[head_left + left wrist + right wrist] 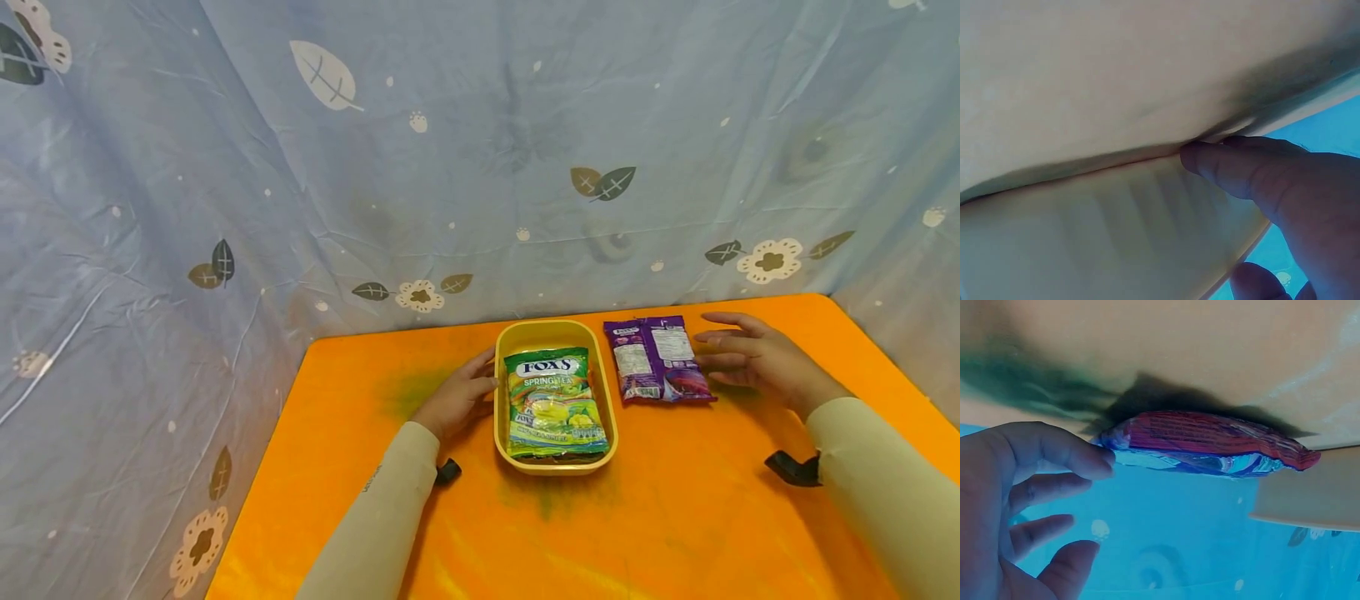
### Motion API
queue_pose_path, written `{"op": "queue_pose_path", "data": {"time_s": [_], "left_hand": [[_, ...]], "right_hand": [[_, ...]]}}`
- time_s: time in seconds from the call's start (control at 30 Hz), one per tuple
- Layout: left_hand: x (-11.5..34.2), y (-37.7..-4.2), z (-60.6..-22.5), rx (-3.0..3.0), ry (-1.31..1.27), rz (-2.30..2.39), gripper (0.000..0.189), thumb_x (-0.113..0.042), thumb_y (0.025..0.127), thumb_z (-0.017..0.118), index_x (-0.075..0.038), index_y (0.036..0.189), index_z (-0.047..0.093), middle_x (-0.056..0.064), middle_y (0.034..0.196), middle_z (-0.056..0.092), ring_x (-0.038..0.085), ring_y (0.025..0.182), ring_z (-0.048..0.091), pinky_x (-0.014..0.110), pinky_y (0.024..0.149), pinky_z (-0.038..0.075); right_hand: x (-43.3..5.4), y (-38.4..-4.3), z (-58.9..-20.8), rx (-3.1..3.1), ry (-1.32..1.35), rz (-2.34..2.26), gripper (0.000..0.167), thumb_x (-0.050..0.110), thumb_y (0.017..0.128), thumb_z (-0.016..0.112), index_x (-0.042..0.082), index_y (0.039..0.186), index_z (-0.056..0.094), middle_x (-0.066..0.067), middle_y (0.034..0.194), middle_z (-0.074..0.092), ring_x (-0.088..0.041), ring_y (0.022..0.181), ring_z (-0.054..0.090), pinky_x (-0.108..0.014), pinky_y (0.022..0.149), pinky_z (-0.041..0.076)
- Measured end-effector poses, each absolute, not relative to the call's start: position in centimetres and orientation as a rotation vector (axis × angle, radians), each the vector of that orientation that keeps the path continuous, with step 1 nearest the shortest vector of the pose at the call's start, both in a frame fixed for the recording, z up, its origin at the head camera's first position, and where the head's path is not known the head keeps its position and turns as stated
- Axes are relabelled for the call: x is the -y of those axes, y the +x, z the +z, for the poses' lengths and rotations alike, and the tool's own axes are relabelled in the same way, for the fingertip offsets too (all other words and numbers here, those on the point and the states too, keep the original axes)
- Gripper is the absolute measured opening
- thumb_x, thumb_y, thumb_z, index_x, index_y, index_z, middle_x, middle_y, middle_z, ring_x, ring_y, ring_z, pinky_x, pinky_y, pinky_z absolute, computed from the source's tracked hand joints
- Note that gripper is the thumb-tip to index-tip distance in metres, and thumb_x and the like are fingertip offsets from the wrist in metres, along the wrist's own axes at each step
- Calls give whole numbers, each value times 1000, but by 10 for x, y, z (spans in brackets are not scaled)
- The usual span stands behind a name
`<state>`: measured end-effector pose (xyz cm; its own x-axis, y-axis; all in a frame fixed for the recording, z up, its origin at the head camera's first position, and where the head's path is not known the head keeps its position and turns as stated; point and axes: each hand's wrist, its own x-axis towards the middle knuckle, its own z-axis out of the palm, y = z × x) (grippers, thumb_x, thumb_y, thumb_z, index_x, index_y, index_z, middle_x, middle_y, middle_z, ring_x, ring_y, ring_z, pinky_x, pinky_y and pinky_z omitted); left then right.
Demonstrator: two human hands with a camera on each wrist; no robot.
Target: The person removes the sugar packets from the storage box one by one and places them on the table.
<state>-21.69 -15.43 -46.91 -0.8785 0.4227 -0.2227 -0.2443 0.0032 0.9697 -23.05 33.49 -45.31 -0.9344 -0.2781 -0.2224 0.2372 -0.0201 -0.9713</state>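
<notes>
A yellow plastic tray (504, 457) stands upright on the table, with a green candy bag (555, 408) marked FOX'S Spring Tea lying inside it. My left hand (459, 402) rests against the tray's left side; in the left wrist view its fingers (1235, 172) reach along the outer wall (1116, 231), low by the tabletop. Right of the tray lies a purple candy bag (660, 358), back label up. Beside its right edge is my right hand (757, 358), fingers spread and slightly bent. In the right wrist view a fingertip (1100, 464) comes right at the bag's end (1210, 434).
An orange cloth (675, 517) covers the table. Pale blue patterned curtain (480, 167) hangs close behind the far edge and along both sides. Dark straps (795, 469) hang at both wrists.
</notes>
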Motion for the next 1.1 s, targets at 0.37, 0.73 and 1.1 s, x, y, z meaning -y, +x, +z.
{"op": "queue_pose_path", "data": {"time_s": [0.37,0.73,1.1], "left_hand": [[155,-218,-471,-1820,174,1922,69,-9,110,52,-18,175,29,13,172,36,36,137,59,54,115,46],[155,-218,-471,-1838,154,1913,69,-12,111,54,-19,175,29,12,172,36,36,139,57,54,114,47],[157,-219,-473,-1838,153,1913,69,-12,111,54,-20,175,30,11,172,37,35,138,58,52,114,48]], "right_hand": [[-324,-230,-451,-1960,-80,-1964,44,26,117,53,25,159,40,13,128,73,-20,113,74,-37,91,63],[-289,-225,-443,-1941,-163,-1917,50,28,117,53,19,164,37,2,138,67,-25,119,72,-41,94,62],[-246,-217,-425,-1852,-250,-1935,54,23,117,53,11,165,34,-10,145,64,-33,123,70,-48,96,61]]}}
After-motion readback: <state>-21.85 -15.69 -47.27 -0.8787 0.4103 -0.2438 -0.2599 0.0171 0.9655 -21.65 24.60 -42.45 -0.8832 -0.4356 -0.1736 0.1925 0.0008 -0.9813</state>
